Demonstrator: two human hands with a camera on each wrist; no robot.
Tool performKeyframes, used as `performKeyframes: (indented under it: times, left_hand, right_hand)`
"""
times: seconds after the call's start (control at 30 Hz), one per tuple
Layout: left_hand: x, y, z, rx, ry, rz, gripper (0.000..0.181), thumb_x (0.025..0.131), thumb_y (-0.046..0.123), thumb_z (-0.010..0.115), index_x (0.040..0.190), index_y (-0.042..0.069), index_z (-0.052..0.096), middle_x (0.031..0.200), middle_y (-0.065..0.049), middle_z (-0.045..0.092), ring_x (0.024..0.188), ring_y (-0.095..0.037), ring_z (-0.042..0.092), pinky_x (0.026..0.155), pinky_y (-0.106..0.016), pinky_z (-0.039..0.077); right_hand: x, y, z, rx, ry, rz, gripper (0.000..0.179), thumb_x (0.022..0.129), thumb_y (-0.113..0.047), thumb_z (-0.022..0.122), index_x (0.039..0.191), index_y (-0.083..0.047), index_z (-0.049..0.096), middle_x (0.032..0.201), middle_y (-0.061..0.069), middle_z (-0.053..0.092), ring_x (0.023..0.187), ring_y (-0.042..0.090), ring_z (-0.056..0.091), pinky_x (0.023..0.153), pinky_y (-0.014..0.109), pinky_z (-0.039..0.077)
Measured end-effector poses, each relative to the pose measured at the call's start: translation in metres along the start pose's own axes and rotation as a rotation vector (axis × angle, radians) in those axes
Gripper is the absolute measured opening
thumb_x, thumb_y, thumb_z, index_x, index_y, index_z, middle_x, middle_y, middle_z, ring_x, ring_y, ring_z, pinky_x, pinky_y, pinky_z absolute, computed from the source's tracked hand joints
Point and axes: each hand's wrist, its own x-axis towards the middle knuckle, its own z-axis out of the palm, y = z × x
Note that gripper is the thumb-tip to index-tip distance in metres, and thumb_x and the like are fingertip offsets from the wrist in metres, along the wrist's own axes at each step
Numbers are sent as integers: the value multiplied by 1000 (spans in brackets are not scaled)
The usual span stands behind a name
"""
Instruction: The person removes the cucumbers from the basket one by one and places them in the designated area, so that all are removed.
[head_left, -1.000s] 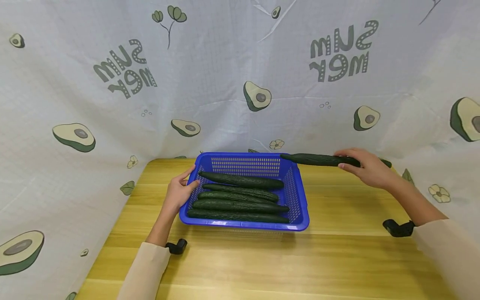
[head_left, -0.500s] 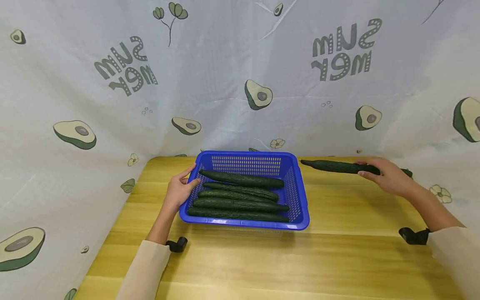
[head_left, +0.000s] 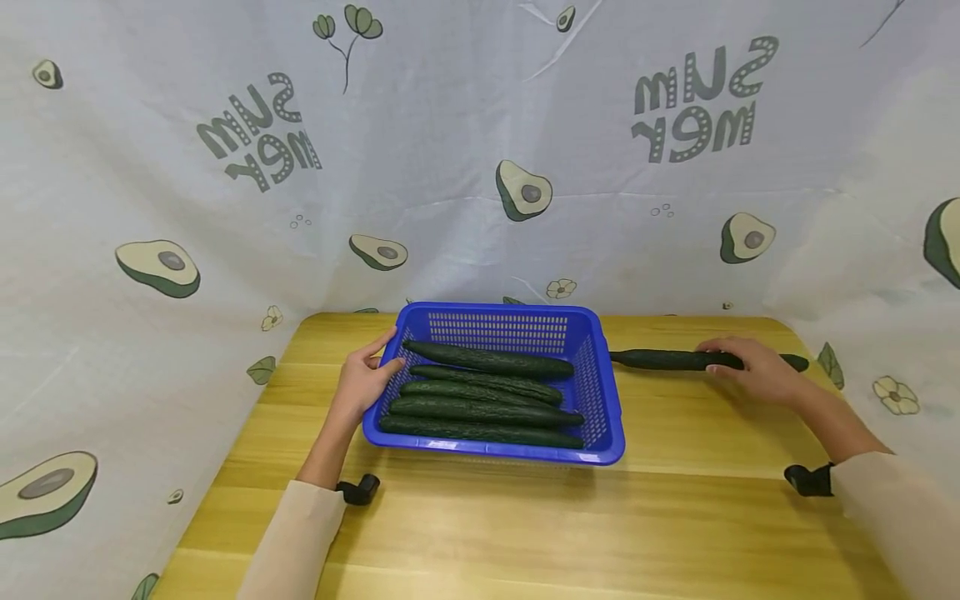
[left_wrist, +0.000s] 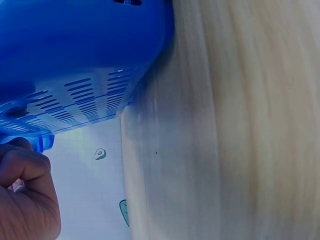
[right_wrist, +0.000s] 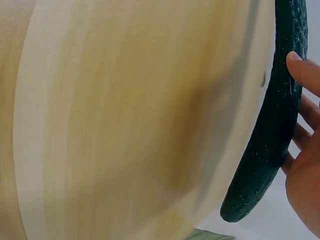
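A blue plastic basket (head_left: 495, 451) with slotted walls stands on the table, several dark green cucumbers (head_left: 480, 410) lying side by side in it. My left hand (head_left: 360, 382) grips the basket's left rim, thumb inside; the left wrist view has the curled hand (left_wrist: 25, 195) beside the slotted basket wall (left_wrist: 80, 95). To the right of the basket, my right hand (head_left: 753, 371) holds a single cucumber (head_left: 660, 360) lengthwise, low over the table or on it. In the right wrist view, thumb and fingers span that cucumber (right_wrist: 270, 130); its far end is out of frame.
The wooden table (head_left: 480, 533) extends in front of the basket and to both sides. A pale curtain (head_left: 435, 167) with avocado prints hangs directly behind and around the table. A black wrist-camera mount (head_left: 808, 481) juts from the right sleeve, another (head_left: 360, 490) from the left.
My right hand has carried the cucumber from above the basket's right rim out to the right, then down toward the table. The left hand stays on the basket, which has not moved.
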Motion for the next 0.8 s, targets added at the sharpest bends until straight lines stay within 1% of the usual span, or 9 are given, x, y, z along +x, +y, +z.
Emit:
performKeyframes:
  times: [0.07,0.13,0.2,0.27,0.4,0.5,0.57,0.67,0.8]
  left_hand:
    - [-1,4,0,-10,-15,-9,64,97,14,71,154,31,48,89,-27,76,55,-17,69,52,-30,59]
    - [-3,9,0,-13,-25,-17,64,97,13,70,155,28,47,85,-29,74,54,-19,68,51,-30,59]
    - [-5,14,0,-18,-32,-22,65,97,11,69,156,26,46,82,-29,73,55,-20,68,51,-31,59]
    - [-7,16,0,-36,-37,-24,65,97,11,69,156,25,46,84,-27,74,56,-21,70,53,-32,60]
    - [-4,8,0,-90,-38,-23,64,97,12,70,155,30,48,92,-27,76,60,-20,72,54,-31,61]
    - [0,-2,1,-111,-32,-8,62,98,14,69,153,34,50,98,-27,76,62,-18,73,55,-30,61]
    - [1,-6,1,-117,-29,5,61,98,15,69,153,34,50,101,-27,76,62,-17,73,56,-30,61]
    - [2,-9,1,-133,-30,13,61,98,15,69,153,35,50,106,-28,75,65,-17,74,57,-30,62]
    - [3,-9,2,-131,-38,13,60,99,16,67,153,36,49,109,-29,74,66,-16,74,59,-30,62]
  right_hand:
    - [0,2,3,1,3,-1,34,98,-4,67,131,3,63,130,30,63,120,52,55,90,65,46]
    - [0,3,5,-4,-3,8,34,98,-5,67,131,2,63,131,30,63,120,52,55,91,66,46]
    - [1,5,7,1,-16,22,34,99,-6,66,132,2,63,131,31,62,121,53,54,92,67,46]
    - [1,5,8,9,-26,39,34,100,-7,66,132,2,63,132,31,63,122,53,54,93,68,45]
    - [1,6,11,34,-57,66,35,101,-8,64,133,3,61,133,31,62,124,54,53,96,70,44]
    - [2,5,12,35,-72,76,35,101,-9,64,134,3,61,133,31,62,123,54,54,96,70,44]
    - [2,3,12,32,-74,81,35,101,-10,64,134,2,61,132,31,62,122,54,54,96,70,45]
    - [2,1,13,34,-73,86,36,101,-11,65,134,3,61,132,30,62,123,54,54,96,70,45]
    - [2,-5,14,77,-85,129,42,104,-19,63,139,4,57,138,32,58,128,55,49,99,71,41]
